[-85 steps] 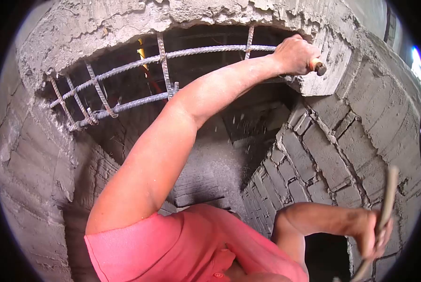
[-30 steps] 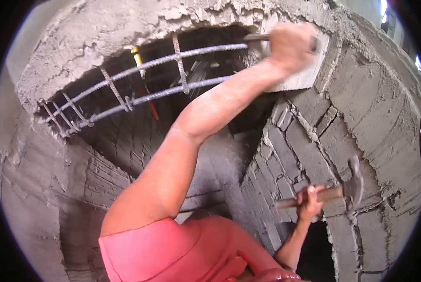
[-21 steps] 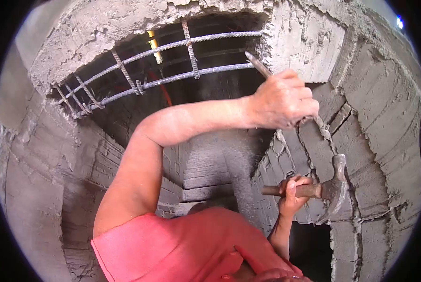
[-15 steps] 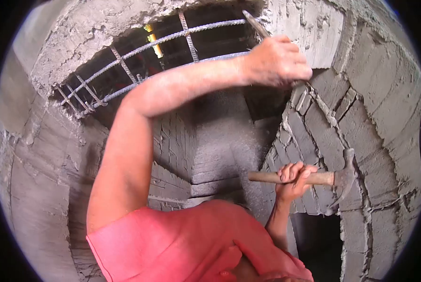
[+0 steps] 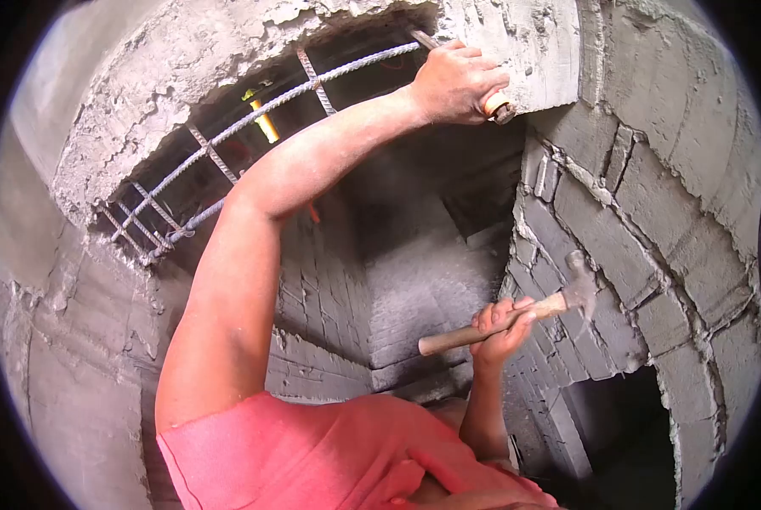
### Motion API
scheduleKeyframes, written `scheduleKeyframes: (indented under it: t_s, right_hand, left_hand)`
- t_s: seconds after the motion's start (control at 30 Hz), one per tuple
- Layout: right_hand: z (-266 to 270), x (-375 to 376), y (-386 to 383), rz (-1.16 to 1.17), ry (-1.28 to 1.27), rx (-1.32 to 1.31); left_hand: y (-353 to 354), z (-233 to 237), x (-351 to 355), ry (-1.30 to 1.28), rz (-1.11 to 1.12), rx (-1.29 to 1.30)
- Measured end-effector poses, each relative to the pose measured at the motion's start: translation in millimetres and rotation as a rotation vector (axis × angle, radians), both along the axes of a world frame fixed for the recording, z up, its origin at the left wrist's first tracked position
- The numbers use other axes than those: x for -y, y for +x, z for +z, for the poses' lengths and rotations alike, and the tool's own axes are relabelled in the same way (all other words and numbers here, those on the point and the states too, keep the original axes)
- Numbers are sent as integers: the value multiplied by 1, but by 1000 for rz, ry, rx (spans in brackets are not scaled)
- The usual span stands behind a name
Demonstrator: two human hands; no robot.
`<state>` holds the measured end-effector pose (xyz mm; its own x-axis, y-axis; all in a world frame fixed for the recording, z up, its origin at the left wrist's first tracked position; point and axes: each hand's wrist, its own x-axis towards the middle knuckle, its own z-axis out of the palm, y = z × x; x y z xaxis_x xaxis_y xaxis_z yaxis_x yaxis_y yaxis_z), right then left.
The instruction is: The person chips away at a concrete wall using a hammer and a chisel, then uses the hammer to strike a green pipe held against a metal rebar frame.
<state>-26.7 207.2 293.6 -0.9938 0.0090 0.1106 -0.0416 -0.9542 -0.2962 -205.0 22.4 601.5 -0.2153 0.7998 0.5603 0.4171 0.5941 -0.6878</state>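
My left hand [image 5: 461, 83] is wrapped round a chisel [image 5: 425, 39], raised at the edge of the broken concrete [image 5: 508, 51]. Its tip end shows above my knuckles, and its struck end sticks out below the fist toward the right. My right hand [image 5: 501, 333] grips the wooden handle of a claw hammer [image 5: 579, 287] lower down, well apart from the chisel. The hammer head points to the upper right and is slightly blurred. Beside my left forearm, steel reinforcing bars [image 5: 317, 81] cross an opening in the concrete.
A yellow object [image 5: 264, 117] shows behind the bars. Rough block walls [image 5: 687, 255] with raised mortar joints stand on the right. A dark opening [image 5: 623, 425] lies at lower right. Dusty ground [image 5: 431, 272] is visible far below.
My view has shifted, so the opening sits further left. The chisel's struck end has come into sight below my left fist. The hammer has tilted, its head now higher and further left.
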Motion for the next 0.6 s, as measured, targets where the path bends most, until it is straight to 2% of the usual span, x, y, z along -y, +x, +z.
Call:
scheduleKeyframes:
  t_s: [0.07,0.13,0.2,0.3,0.33,0.37,0.4,0.43,0.5,0.53,0.57,0.6]
  right_hand:
    - [19,-13,-9,-185,216,-115]
    - [53,-44,-30,-544,283,-256]
    - [94,-77,-37,-681,-33,-289]
    - [123,-90,-50,-898,-335,-506]
    - [134,-65,-52,-1181,-146,-238]
    - [139,-23,-53,-1415,447,18]
    - [136,25,-59,-1091,163,-168]
    - [103,83,-81,-1294,606,-436]
    - [142,88,-53,353,-112,-247]
    - [140,81,-48,308,-211,-232]
    - [133,69,-46,264,-301,-221]
    - [125,54,-48,107,-265,-277]
  left_hand:
    - [-5,4,3,-42,-15,44]
    - [-10,4,6,-99,-25,95]
    - [-18,2,6,-75,-92,50]
    - [-18,1,5,-61,-82,31]
    - [-17,2,5,-63,-80,26]
    - [-15,2,4,-61,-74,34]
    - [-14,3,3,-63,-67,42]
    - [-16,7,1,-70,-60,40]
    - [-13,4,4,-47,-83,90]
    - [-17,3,4,-20,-28,47]
    - [-21,3,4,-7,-110,75]
    - [-22,-1,6,-4,-100,53]
